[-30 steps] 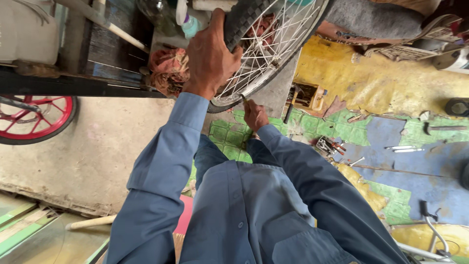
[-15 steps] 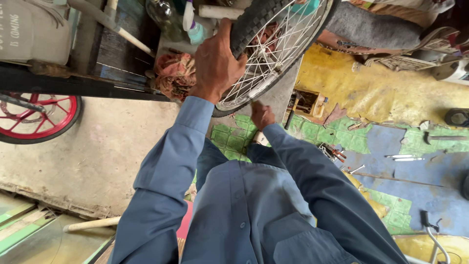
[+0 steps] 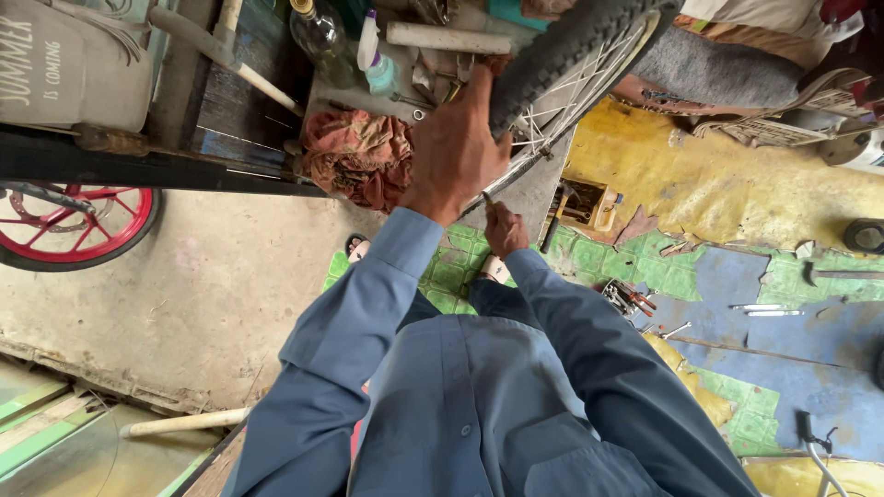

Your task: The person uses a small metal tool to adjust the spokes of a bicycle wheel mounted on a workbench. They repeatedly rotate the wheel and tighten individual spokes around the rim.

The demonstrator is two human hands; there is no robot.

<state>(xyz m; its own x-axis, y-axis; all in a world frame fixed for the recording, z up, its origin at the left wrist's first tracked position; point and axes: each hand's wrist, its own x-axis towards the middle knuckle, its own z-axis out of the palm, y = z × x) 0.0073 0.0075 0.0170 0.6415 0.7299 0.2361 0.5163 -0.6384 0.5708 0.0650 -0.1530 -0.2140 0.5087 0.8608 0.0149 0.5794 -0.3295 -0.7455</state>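
Nearest, the right hand [image 3: 505,228] is closed around a small tool at the lower rim of the bicycle wheel [image 3: 562,69]. Above it, the left hand [image 3: 453,147] has its fingers wrapped over the tyre's edge. Beside it a red rag [image 3: 357,156] lies on the cluttered desk [image 3: 230,110]; bare concrete floor [image 3: 212,285] opens leftward.

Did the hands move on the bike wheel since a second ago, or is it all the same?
Almost the same. The left hand still grips the tyre of the bicycle wheel, only a little lower on it. The right hand stays under the rim, holding a small tool there. The red rag and spray bottle have not moved.
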